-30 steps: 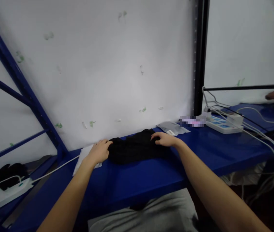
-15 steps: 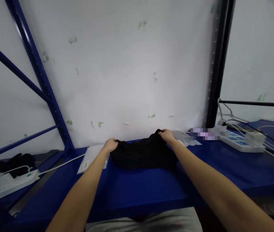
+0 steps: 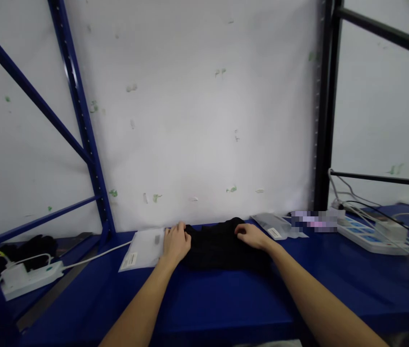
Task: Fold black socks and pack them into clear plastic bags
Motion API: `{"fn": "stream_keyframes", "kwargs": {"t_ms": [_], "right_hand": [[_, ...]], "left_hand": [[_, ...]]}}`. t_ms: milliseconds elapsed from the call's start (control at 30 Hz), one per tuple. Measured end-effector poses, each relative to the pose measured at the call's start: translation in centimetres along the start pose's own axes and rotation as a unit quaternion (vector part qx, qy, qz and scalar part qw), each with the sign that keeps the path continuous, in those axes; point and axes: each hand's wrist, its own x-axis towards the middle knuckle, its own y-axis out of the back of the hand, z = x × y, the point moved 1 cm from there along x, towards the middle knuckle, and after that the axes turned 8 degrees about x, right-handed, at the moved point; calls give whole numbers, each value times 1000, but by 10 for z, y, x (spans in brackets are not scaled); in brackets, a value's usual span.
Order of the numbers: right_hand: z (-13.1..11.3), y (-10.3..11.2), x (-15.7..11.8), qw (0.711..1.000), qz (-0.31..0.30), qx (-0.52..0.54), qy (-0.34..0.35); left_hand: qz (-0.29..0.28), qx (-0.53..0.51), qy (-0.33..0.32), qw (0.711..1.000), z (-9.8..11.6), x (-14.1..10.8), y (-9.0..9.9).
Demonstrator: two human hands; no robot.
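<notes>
A black cloth garment [image 3: 218, 248], its exact kind unclear, lies spread and creased on the blue tabletop [image 3: 222, 299] near the wall. My left hand [image 3: 177, 245] rests over its left end, fingers stretched forward and thumb to the right, covering that edge. At the upper right part of the cloth is my right hand [image 3: 254, 236], its fingers curled and thumb close to the index finger, with dark fabric between them. A clear plastic bag [image 3: 144, 248] with a white label lies just left of my left hand.
Another clear bag [image 3: 274, 225] lies behind my right hand, beside a blurred purple item [image 3: 312, 220]. White power strips with cables stand on the right [image 3: 370, 236] and left [image 3: 32, 279]. Blue [image 3: 77, 96] and black [image 3: 325, 111] rack posts flank the white wall.
My left hand has shifted from gripping the cloth's left corner to lying over it. The cloth's raised edge sits lower. My right hand stays at the upper right part; the camera view has tilted.
</notes>
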Motion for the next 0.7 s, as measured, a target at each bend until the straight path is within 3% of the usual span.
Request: {"fn": "stream_keyframes", "kwargs": {"t_ms": [167, 333, 533, 600, 700], "right_hand": [[7, 1, -10, 999, -30, 15, 12], [7, 13, -19, 989, -66, 121, 61], [10, 22, -38, 943, -219, 232, 96], [13, 20, -37, 939, -218, 249, 91], [22, 15, -25, 955, -144, 252, 66]], "left_hand": [[-32, -28, -14, 999, -17, -7, -11], [-56, -60, 26, 996, -31, -8, -28], [-29, -97, 35, 994, -31, -8, -30], [-11, -112, 14, 994, -29, -9, -25], [-6, -141, -30, 990, -26, -10, -19]]}}
